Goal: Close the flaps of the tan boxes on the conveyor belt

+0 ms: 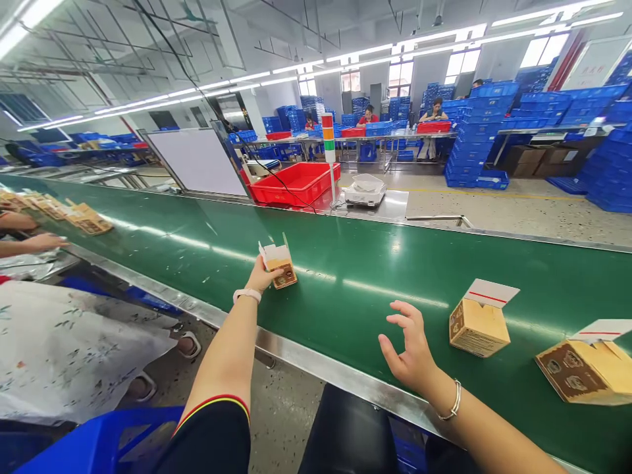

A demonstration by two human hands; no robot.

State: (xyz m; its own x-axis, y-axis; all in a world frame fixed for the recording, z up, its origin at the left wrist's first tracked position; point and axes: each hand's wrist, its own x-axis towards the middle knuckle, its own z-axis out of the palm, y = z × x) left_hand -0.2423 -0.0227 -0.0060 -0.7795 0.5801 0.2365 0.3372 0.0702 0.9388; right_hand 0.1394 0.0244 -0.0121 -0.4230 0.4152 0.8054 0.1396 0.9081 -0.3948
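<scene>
My left hand [265,273] reaches out over the green conveyor belt and grips a small yellow-and-brown cardboard box [285,277] by its near side. The flaps of that box stand up, open at the top. My right hand [407,343] hovers above the belt with fingers apart and nothing in it. To its right sits another carton [478,327], its white lid flap with a red stripe raised. Farther right, a similar carton [587,370] shows a brown printed side and a raised flap, partly cut off by the frame edge.
Several more cartons [89,218] stand on the belt at far left, near a co-worker's hand [44,242]. Beyond the belt are a red bin [296,184], a signal light [328,138] and a scale [365,191]. A metal rail [296,359] edges the belt's near side.
</scene>
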